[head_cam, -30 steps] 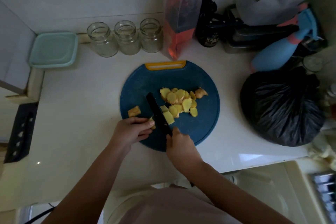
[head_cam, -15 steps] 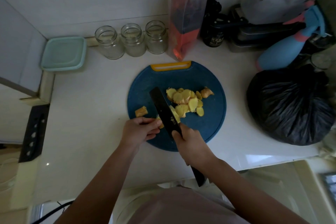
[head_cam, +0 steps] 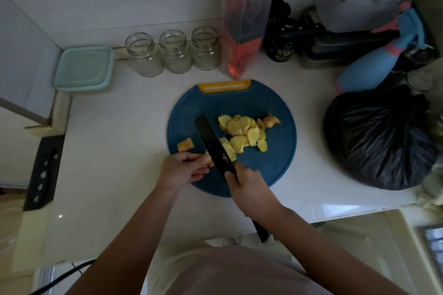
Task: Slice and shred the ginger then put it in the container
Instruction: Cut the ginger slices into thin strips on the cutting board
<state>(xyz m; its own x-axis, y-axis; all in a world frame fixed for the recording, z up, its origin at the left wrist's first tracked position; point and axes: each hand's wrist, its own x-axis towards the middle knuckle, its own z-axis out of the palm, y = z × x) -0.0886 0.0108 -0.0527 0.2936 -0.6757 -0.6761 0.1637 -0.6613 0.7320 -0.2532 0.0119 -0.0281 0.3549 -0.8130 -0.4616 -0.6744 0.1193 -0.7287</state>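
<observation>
Seen from my remote station, nothing written on this kitchen counter [head_cam: 115,155] can be read. A small pale gold mark sits on the black blade of the knife [head_cam: 215,148], close to the handle, too small for me to make out. The dark jar [head_cam: 279,51] at the back carries a pale printed label, its characters too blurred to read.

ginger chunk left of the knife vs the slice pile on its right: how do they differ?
Place: the ginger chunk lies alone, left of the knife blade. The slice pile sits right of it.
Shape: the ginger chunk is one blocky piece. The slice pile is many thin, roundish slices that overlap.
Colour: the ginger chunk looks orange-brown, the slice pile pale yellow.
Shared: both rest on the blue cutting board.
</observation>
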